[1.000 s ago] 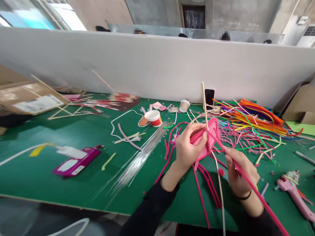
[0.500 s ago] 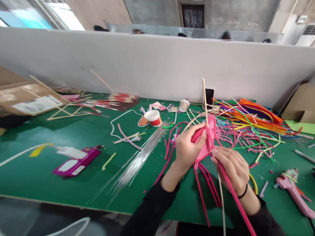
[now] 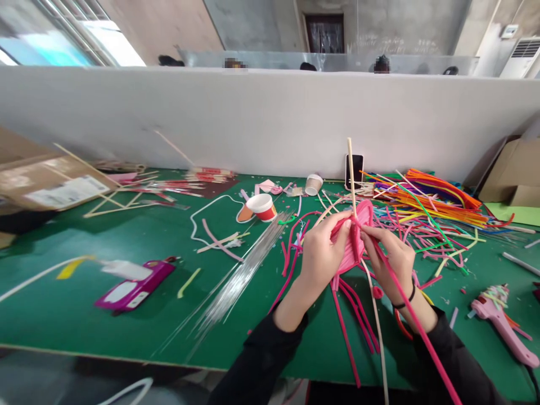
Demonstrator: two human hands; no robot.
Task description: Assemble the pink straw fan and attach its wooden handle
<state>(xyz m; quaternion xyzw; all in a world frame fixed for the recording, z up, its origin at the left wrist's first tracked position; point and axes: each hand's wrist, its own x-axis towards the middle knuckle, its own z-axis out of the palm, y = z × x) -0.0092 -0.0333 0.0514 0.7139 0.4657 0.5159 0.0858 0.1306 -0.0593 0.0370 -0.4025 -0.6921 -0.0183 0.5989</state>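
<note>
My left hand (image 3: 321,253) is closed around a pink woven piece of pipe cleaners (image 3: 353,241) built on a thin wooden stick (image 3: 351,171) that stands upright through it. My right hand (image 3: 388,257) pinches a long pink pipe cleaner (image 3: 415,322) right beside the woven piece, its fingertips touching it. The strand runs from there down toward me on the right. Loose pink ends (image 3: 352,315) hang below the piece over the green table (image 3: 126,236).
A heap of coloured pipe cleaners (image 3: 430,205) lies behind my right hand, with a phone (image 3: 355,171) propped on the white partition. A pink glue gun (image 3: 500,323) lies right. Silver wires (image 3: 236,275), a red paper cup (image 3: 262,206), a magenta packet (image 3: 133,284) and cardboard boxes (image 3: 46,174) lie left.
My right hand has slid up the pink strand from lower right to the woven piece and now touches it. The left hand keeps its grip in place.
</note>
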